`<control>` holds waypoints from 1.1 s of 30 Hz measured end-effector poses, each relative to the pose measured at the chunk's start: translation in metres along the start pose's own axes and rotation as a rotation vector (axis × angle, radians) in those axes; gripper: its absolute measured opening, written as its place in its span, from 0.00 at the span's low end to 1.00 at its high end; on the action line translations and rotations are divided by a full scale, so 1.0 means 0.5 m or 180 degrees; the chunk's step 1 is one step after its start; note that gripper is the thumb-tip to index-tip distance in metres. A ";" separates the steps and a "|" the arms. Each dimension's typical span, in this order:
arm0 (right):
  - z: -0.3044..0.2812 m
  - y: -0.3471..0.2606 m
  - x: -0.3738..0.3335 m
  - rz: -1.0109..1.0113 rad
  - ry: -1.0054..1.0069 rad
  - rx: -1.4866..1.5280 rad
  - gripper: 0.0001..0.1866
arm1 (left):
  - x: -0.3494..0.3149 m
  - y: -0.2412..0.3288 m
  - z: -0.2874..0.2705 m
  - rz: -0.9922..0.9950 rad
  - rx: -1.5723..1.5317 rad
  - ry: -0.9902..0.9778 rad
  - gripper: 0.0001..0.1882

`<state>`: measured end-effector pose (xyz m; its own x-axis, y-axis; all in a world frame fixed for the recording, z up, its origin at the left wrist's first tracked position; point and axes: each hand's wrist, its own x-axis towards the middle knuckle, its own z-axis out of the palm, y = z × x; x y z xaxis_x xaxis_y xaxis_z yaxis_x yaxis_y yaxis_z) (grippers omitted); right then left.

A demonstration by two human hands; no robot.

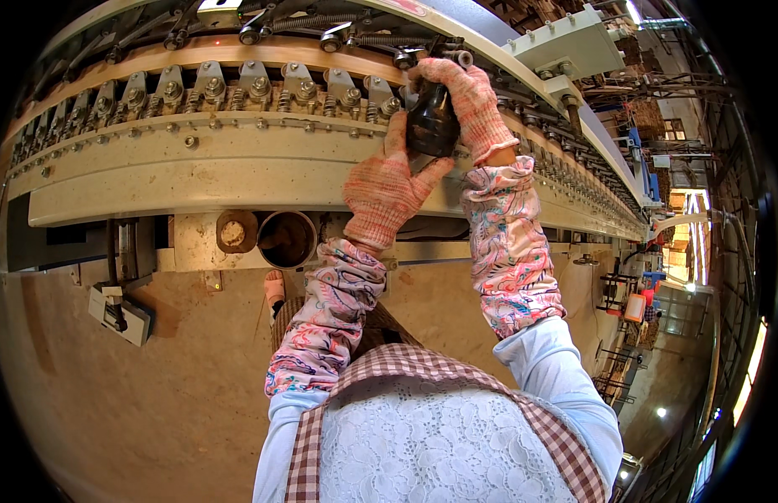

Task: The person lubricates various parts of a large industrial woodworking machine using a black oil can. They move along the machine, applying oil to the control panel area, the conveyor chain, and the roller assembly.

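Observation:
A shiny black bottle-shaped object (433, 124) is between my hands, over the near rail of a long machine (238, 172). My right hand (474, 107), in a pink knitted glove, curls over its upper end and right side. My left hand (381, 194), gloved alike, meets its lower left side, with index finger raised along it and thumb below. The left hand's other fingers are partly hidden. Beyond the right fingertips sits a metal fitting (463, 59) of the machine. What the object's upper end touches is hidden by the glove.
A row of metal brackets with bolts and springs (259, 86) runs along the machine. On a ledge below stand an open round can (287, 239) and a brown container (236, 231). A grey pedal-like box (119, 315) is low at left. A pale metal box (565, 44) juts out at upper right.

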<state>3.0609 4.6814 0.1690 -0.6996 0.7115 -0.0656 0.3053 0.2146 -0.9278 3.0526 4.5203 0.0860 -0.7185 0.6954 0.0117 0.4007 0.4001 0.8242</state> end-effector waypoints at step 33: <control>0.000 0.000 -0.007 0.0133 0.0009 0.0447 0.20 | -0.003 -0.003 0.000 0.0157 -0.0024 0.0147 0.51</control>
<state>3.0635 4.6789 0.1691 -0.6863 0.7198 -0.1046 0.2406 0.0890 -0.9665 3.0531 4.5187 0.0844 -0.7236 0.6858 0.0784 0.4321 0.3615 0.8262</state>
